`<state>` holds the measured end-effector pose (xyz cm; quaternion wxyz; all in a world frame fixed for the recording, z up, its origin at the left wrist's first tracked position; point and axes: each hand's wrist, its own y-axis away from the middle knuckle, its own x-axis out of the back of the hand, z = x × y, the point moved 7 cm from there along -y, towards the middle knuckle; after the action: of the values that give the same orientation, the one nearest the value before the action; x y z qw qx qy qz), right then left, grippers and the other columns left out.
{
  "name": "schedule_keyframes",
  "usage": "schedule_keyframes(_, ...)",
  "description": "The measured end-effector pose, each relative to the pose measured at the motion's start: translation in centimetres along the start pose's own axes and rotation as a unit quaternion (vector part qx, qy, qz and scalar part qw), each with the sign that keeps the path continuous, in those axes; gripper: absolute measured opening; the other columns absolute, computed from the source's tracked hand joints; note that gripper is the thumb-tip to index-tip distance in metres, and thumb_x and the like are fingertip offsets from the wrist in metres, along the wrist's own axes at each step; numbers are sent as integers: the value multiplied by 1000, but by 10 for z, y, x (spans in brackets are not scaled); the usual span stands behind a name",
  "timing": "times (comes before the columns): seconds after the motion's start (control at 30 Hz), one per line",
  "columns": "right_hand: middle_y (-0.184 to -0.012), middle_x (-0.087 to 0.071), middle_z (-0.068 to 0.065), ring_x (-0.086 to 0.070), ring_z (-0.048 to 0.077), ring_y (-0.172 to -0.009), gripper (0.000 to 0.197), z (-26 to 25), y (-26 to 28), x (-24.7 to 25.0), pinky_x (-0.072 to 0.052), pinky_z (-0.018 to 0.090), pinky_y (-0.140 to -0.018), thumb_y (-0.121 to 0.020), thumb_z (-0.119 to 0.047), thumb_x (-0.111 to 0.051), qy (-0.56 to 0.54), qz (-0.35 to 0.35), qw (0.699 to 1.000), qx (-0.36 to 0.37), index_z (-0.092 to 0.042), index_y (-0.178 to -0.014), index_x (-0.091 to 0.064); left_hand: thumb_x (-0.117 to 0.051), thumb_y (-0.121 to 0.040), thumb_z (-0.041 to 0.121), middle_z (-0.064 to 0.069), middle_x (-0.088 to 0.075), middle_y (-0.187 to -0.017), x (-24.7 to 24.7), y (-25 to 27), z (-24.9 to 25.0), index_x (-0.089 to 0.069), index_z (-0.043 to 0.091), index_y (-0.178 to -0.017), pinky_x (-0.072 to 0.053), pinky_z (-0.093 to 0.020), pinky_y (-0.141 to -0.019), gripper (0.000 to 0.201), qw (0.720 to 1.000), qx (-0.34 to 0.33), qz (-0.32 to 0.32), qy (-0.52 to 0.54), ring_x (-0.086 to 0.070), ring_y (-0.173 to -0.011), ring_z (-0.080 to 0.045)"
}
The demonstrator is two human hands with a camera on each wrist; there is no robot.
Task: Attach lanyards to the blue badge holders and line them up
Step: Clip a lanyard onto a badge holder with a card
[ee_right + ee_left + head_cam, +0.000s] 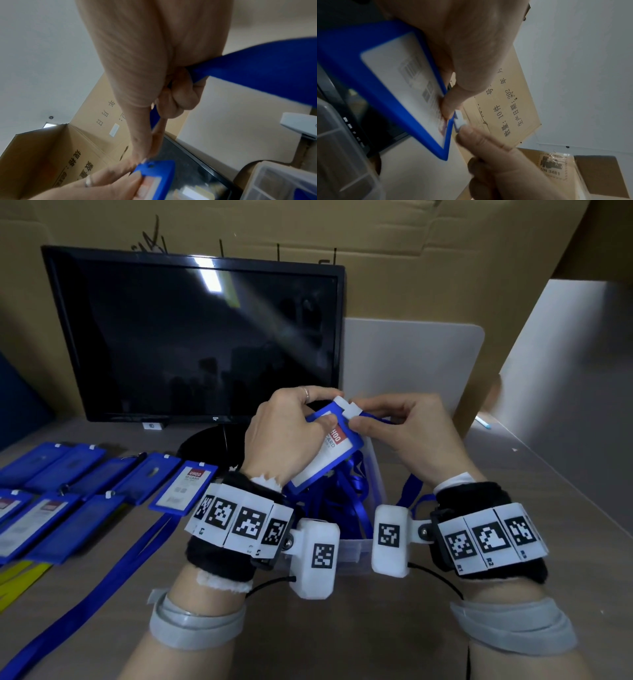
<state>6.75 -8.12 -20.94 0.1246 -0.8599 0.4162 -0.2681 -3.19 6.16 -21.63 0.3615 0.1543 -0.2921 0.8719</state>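
Cardboard panels back a grey worktop that carries a dark monitor toward its far edge. Above a clear plastic bin in the middle of the worktop, the left hand grips a blue badge holder, thumb pressed on its printed card face and fingers curled behind its upper end. The right hand pinches the white clip tab at the holder's top between thumb and forefinger, while its other fingers curl round a blue lanyard strap that trails from the palm down toward the bin. The holder is raised off the worktop and tilted, its long axis running from the bottom end near the left wrist up to the tab end pointing away toward the monitor. More blue lanyards lie tangled in the bin. Toward the left edge of the worktop, other badge holders lie flat in two rows, the nearest one with a lanyard stretched toward the near left corner.
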Motion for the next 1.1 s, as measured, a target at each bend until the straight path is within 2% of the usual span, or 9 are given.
schedule_keyframes(0.1,-83,-78,-11,-72,0,-80,16,-4,0,-9,-56,16,-73,-82,-17,-81,-2,-6,1000,12,-29,-92,-78,-70,-85,32,15,-75,-79,-2,0,3,-68,47,-102,-59,-41,-77,23,1000,-13,-11,-13,-71,-82,-8)
schedule_keyframes(0.2,-85,-76,-13,-70,-2,-83,10,-6,-3,-4,-56,16,-73,-91,-28,-71,18,34,999,24,-30,-98,-77,-68,-86,36,15,-74,-81,-1,1,5,-66,47,-106,-59,-43,-78,23,999,-21,-32,-30,-71,-85,-10)
schedule_keyframes(0.3,-77,-74,-15,-65,-7,-72,16,5,-7,6,-46,16,-69,-97,-34,-62,46,51,998,2,-28,-95,-76,-68,-89,34,14,-73,-81,1,1,5,-60,50,-117,-58,-42,-81,34,998,-26,-41,-43,-69,-86,-10)
schedule_keyframes(0.4,-66,-67,-24,-57,-10,-59,20,17,-7,11,-38,18,-63,-99,-30,-58,53,45,997,-28,-20,-95,-74,-69,-89,31,13,-74,-78,-3,2,7,-55,51,-124,-59,-44,-79,42,997,-34,-70,-20,-71,-82,-9)
schedule_keyframes(0.57,-83,-78,-6,-66,-7,-72,16,9,-6,16,-43,5,-60,-97,-24,-63,-11,74,997,-5,-21,-111,-70,-68,-91,27,14,-74,-75,-6,4,12,-57,46,-125,-59,-45,-76,41,994,-56,-92,-11,-71,-77,-7)
schedule_keyframes(0.7,-86,-78,-6,-70,-4,-78,16,8,-5,10,-46,6,-61,-95,-21,-65,-30,55,998,-11,-15,-108,-72,-68,-91,28,10,-75,-77,-5,5,14,-61,44,-118,-60,-47,-75,32,994,-54,-89,10,-72,-78,-10)
schedule_keyframes(0.87,-90,-78,-4,-73,2,-84,17,6,-4,7,-51,11,-64,-94,-18,-66,-46,40,998,-10,-12,-108,-74,-74,-85,32,9,-76,-74,0,5,12,-67,41,-99,-60,-49,-75,18,997,-25,-63,36,-73,-75,-13)
schedule_keyframes(0.97,-89,-78,-4,-73,1,-83,16,4,-3,6,-53,10,-65,-93,-18,-68,-41,32,999,-13,-14,-107,-75,-76,-82,34,11,-75,-71,0,5,11,-68,41,-95,-60,-48,-75,17,999,-13,-45,29,-73,-74,-12)
schedule_keyframes(1.1,-89,-78,-8,-71,0,-86,16,1,-2,6,-56,13,-74,-86,-19,-76,-10,19,1000,-7,-21,-102,-78,-77,-80,36,12,-73,-68,2,3,9,-69,42,-91,-60,-45,-73,15,1000,5,4,14,-71,-73,-11)
